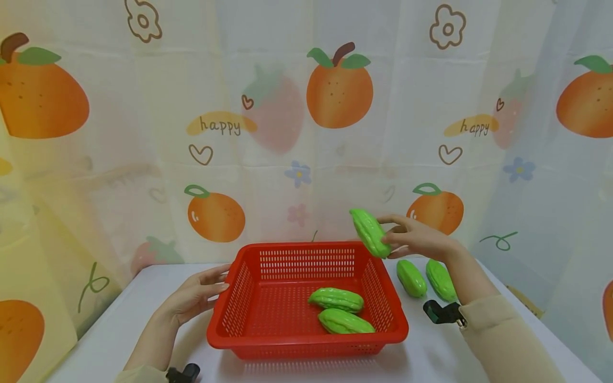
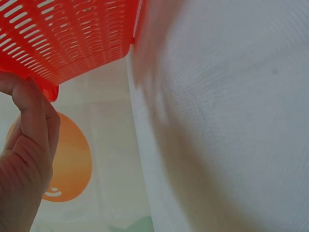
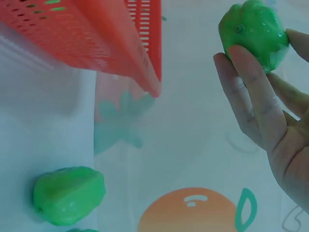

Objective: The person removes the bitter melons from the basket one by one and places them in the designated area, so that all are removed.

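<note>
My right hand (image 1: 414, 236) holds a bright green, ridged bitter melon (image 1: 370, 233) above the back right corner of a red plastic basket (image 1: 306, 340). In the right wrist view its fingers and thumb pinch the melon (image 3: 253, 36) from opposite sides. At the basket's left side, my left hand (image 1: 198, 292) rests its fingertips against the rim. The left wrist view shows that hand (image 2: 29, 130) with its fingers bent at the rim, their tips partly cut off. Inside the basket, toward the front right, lie two bitter melons, a rear one (image 1: 337, 299) and a front one (image 1: 346, 321).
Right of the basket, two more bitter melons lie on the white table (image 1: 431, 351): one nearer the basket (image 1: 411, 278), the other (image 1: 441, 280) beside my right forearm. A fruit-printed curtain (image 1: 306, 175) hangs behind the table. Each wrist carries a small black camera (image 1: 440, 312).
</note>
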The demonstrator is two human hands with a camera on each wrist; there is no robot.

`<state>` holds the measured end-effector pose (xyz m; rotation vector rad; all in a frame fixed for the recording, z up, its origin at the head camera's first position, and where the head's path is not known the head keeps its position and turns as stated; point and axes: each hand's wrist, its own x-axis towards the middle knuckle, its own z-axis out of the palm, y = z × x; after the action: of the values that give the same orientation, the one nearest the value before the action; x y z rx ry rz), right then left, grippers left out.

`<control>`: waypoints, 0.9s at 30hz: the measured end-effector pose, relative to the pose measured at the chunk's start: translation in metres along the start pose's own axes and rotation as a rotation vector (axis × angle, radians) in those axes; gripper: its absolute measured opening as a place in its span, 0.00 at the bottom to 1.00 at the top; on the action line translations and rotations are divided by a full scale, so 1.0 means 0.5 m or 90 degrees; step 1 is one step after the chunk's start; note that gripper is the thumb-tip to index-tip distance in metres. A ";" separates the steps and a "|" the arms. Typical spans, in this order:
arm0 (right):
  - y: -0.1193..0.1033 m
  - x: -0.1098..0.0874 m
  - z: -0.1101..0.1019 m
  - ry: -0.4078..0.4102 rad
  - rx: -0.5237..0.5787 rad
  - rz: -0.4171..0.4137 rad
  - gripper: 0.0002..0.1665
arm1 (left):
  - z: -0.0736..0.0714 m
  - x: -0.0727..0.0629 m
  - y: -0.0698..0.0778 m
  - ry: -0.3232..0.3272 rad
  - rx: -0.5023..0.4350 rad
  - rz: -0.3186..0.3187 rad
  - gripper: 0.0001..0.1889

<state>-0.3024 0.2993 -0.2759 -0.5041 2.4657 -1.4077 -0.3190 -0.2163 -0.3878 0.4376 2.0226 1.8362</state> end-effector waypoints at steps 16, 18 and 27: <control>0.020 -0.080 0.003 0.051 -0.032 -0.003 0.41 | -0.001 0.000 -0.004 -0.002 -0.005 0.001 0.36; 0.025 -0.089 0.006 0.055 -0.031 0.005 0.41 | -0.002 0.000 -0.005 -0.003 -0.007 0.002 0.36; 0.054 -0.126 0.003 0.056 -0.029 0.019 0.42 | -0.004 0.003 -0.008 -0.010 -0.012 0.011 0.37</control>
<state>-0.2491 0.3372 -0.2968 -0.4215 2.5694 -1.3929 -0.3214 -0.2177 -0.3920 0.4636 1.9964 1.8537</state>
